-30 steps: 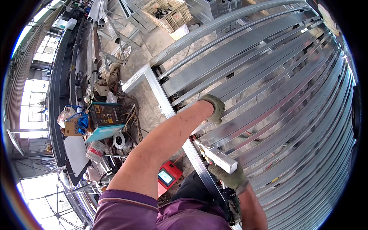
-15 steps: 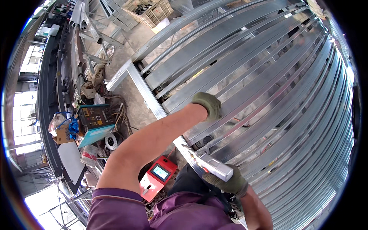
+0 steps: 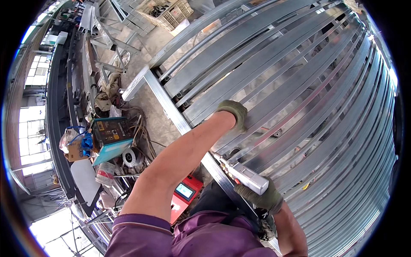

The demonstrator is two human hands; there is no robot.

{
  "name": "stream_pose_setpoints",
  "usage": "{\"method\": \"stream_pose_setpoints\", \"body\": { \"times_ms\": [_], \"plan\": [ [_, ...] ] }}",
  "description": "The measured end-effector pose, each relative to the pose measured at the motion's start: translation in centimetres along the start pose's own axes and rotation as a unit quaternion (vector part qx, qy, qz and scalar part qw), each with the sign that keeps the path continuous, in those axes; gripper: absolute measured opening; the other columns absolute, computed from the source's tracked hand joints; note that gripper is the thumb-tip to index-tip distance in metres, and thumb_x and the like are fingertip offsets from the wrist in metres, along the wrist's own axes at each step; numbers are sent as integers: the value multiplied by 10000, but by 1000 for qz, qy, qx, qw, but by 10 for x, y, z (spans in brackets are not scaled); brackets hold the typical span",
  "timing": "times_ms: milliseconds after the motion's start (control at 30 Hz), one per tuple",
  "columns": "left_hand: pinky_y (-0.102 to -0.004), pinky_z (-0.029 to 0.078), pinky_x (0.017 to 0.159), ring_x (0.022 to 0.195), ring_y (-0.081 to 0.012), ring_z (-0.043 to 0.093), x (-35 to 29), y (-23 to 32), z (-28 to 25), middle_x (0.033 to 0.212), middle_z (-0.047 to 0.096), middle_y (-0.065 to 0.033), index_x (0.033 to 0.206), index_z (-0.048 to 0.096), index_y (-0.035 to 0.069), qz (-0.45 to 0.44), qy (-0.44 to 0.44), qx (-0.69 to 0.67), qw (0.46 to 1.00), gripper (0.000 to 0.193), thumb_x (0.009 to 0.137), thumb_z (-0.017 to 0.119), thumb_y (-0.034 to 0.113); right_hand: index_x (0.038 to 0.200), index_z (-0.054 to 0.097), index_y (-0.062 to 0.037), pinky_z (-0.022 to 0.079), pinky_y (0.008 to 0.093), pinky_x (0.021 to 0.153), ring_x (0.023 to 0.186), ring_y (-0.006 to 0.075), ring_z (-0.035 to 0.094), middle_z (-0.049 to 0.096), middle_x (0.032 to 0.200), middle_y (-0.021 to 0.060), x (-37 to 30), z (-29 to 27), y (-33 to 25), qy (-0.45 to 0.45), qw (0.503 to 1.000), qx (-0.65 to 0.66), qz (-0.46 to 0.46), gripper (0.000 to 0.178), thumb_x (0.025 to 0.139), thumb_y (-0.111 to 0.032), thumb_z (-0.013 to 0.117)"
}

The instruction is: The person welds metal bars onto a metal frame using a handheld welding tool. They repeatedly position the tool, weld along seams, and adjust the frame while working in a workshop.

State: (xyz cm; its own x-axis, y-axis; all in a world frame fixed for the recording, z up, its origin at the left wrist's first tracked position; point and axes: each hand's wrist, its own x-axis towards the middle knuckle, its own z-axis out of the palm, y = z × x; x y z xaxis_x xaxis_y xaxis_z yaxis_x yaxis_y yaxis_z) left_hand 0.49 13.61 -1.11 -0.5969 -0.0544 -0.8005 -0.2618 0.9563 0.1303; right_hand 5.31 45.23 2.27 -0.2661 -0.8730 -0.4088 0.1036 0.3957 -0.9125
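Slatted steel panel: the panel (image 3: 222,53) is spreading over the centre and right of the view, its long grey slats running side by side with gaps between.
End rail: a bright metal rail (image 3: 168,101) is crossing the slat ends on the person's left.
Crate: a tan plastic crate (image 3: 177,18) is standing on the floor beyond the panel, holding dark pieces.
Welding machine: a teal-and-black machine (image 3: 112,130) with knobs is sitting left of the rail, cables lying beside it.
Control box: a red box (image 3: 179,204) is showing a lit screen, near the person's body.
Handheld welding gun: the silver-bodied gun (image 3: 248,177) is pointing toward the rail's inner edge; tip contact cannot be told.
Right hand: the gloved hand (image 3: 262,196) is clasping the gun.
Left hand: the gloved hand (image 3: 234,115) is lying over the slats, well apart from the right; its fingers are curling out of sight, so whether it is gripping cannot be told.
Wire spool: a pale spool (image 3: 129,157) is resting beside the machine.
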Motion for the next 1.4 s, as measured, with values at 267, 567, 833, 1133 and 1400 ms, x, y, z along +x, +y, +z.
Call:
{"method": "stream_pose_setpoints", "body": {
  "times_ms": [267,567,833,1133,1400],
  "plan": [
    [-497,625,957,1117,-362,799,1,-5,-7,1194,841,-145,1227,859,100,3,-12,-9,1000,667,874,801,663,1377,771,-48,635,348,942,1123,171,805,845,1220,117,41,11,15,-16,995,97,20,443,999,-245,888],
    [-493,627,967,1129,-358,800,3,-7,-6,1205,841,-144,1237,856,99,1,-8,-15,1000,693,850,818,672,1392,772,-80,635,363,936,1121,193,813,845,1232,108,49,19,29,-21,996,85,21,482,989,-314,897],
    [-496,627,975,1148,-365,796,4,-5,-8,1237,836,-146,1269,844,93,-2,-12,-3,1000,707,863,811,671,1362,791,-83,635,382,932,1104,216,821,854,1190,111,49,20,30,-28,997,59,44,492,974,-362,907],
    [-503,622,986,1162,-374,789,2,-3,-12,1249,833,-145,1276,839,83,-8,-30,-10,999,704,887,802,668,1328,802,-59,632,381,938,1098,228,823,852,1196,123,48,16,14,-40,992,63,105,505,958,-383,918],
    [-505,621,989,1167,-379,786,1,-3,-11,1253,832,-144,1273,841,84,-5,-21,-14,1000,708,879,808,671,1321,803,-61,629,385,948,1114,241,821,853,1188,126,47,13,0,-43,988,66,131,505,955,-389,919]
  ]
}}
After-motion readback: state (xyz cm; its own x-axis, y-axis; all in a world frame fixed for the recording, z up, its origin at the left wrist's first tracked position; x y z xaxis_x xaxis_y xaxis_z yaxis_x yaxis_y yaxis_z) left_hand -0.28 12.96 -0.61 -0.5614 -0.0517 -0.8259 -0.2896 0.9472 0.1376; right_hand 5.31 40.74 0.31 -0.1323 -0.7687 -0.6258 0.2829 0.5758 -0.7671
